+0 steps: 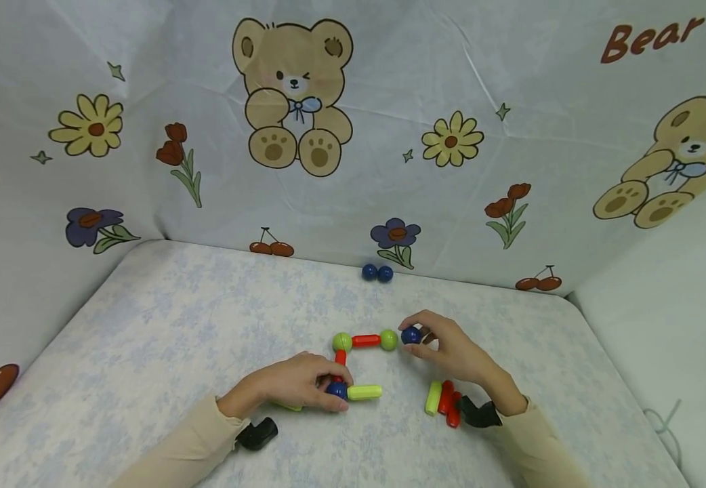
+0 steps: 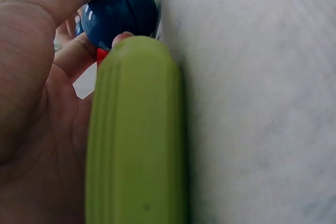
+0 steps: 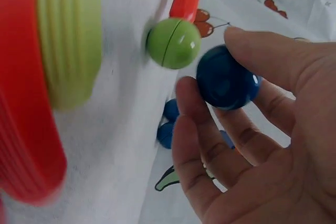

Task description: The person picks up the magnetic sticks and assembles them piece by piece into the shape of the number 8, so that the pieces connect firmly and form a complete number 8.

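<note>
The left hand [image 1: 300,381] gripped a blue ball [image 1: 337,390] between a red rod [image 1: 340,357] and a yellow-green rod [image 1: 366,392]. The right hand [image 1: 452,347] pinched a second blue ball [image 1: 410,335] just beside a green ball [image 1: 388,339].

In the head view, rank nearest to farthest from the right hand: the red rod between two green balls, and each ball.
1. Right green ball, left of the held blue ball.
2. Red rod, in the middle.
3. Left green ball, at the rod's other end.
</note>
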Tool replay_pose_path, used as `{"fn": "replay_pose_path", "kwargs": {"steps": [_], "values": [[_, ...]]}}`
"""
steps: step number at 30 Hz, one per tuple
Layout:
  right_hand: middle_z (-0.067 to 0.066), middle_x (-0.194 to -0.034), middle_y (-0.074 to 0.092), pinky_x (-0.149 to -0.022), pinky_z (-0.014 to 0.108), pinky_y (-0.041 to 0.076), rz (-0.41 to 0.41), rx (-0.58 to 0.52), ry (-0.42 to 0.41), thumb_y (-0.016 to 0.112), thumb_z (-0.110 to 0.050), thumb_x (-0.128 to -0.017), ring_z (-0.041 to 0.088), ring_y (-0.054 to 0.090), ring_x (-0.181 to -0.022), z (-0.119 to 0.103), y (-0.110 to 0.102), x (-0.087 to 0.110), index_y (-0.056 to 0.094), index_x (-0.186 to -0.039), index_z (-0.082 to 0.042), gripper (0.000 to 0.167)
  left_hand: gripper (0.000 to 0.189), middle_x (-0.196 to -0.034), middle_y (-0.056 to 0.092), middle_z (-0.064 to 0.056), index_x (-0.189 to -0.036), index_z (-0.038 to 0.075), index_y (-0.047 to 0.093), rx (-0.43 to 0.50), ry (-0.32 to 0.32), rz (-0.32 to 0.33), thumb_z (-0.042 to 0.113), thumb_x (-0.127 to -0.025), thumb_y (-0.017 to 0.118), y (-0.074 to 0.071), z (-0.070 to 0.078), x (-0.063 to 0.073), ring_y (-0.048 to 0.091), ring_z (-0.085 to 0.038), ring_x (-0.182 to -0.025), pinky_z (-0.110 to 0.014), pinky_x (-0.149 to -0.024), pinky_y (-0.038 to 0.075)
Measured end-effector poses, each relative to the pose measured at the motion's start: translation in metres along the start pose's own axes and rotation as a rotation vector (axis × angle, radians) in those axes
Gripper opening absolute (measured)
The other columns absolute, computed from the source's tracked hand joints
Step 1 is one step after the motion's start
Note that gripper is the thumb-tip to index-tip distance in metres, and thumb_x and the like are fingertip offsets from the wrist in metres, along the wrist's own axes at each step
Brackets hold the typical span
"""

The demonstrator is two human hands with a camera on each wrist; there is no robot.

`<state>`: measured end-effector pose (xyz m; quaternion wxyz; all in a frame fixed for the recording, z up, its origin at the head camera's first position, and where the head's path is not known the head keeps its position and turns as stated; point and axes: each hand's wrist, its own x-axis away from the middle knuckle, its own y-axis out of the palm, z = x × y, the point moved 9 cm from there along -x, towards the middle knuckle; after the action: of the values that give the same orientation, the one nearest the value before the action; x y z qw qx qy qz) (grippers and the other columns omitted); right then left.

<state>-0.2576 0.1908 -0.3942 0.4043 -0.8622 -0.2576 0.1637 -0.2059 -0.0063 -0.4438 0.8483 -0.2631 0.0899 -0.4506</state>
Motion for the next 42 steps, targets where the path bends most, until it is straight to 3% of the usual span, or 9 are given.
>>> {"fn": "replay_pose_path", "kwargs": {"steps": [8, 14, 24, 42], "values": [[-0.001, -0.116, 0.066, -0.085, 0.031, 0.054, -0.184, -0.007, -0.023, 0.075, -0.021, -0.097, 0.010, 0.061, -0.094, -0.020, 0.030, 0.012, 0.065, -0.122, -0.011, 0.029, 0.023, -0.071, 0.052, 0.011, -0.114, 0.024, 0.073, 0.001, -0.016, 0.008, 0.038, -0.095, 0.075, -0.003, -0.001, 0.001, 0.044, 0.000, -0.059, -0.019, -0.058, 0.035], [-0.008, -0.109, 0.062, -0.082, 0.028, 0.051, -0.261, 0.021, -0.009, 0.075, -0.025, -0.097, 0.007, 0.056, -0.091, -0.023, 0.045, 0.014, 0.066, -0.118, -0.016, 0.024, 0.024, -0.070, 0.052, 0.012, -0.114, 0.024, 0.073, -0.003, -0.006, 0.005, 0.039, -0.095, 0.074, -0.001, -0.002, 0.000, 0.044, 0.000, -0.059, -0.019, -0.059, 0.036], [-0.011, -0.108, 0.063, -0.079, 0.024, 0.048, -0.319, 0.047, 0.003, 0.077, -0.034, -0.095, 0.004, 0.054, -0.091, -0.023, 0.055, 0.015, 0.067, -0.113, -0.021, 0.025, 0.024, -0.069, 0.051, 0.012, -0.113, 0.024, 0.074, -0.001, -0.010, 0.018, 0.039, -0.095, 0.075, -0.002, -0.003, 0.001, 0.043, 0.000, -0.058, -0.019, -0.058, 0.035], [-0.010, -0.110, 0.062, -0.081, 0.024, 0.048, -0.330, 0.044, 0.022, 0.074, -0.037, -0.097, 0.003, 0.054, -0.092, -0.021, 0.061, 0.018, 0.068, -0.115, -0.021, 0.025, 0.023, -0.069, 0.052, 0.012, -0.113, 0.027, 0.073, -0.007, -0.026, 0.020, 0.040, -0.094, 0.075, 0.000, -0.007, -0.002, 0.043, 0.000, -0.059, -0.018, -0.057, 0.034]]}}
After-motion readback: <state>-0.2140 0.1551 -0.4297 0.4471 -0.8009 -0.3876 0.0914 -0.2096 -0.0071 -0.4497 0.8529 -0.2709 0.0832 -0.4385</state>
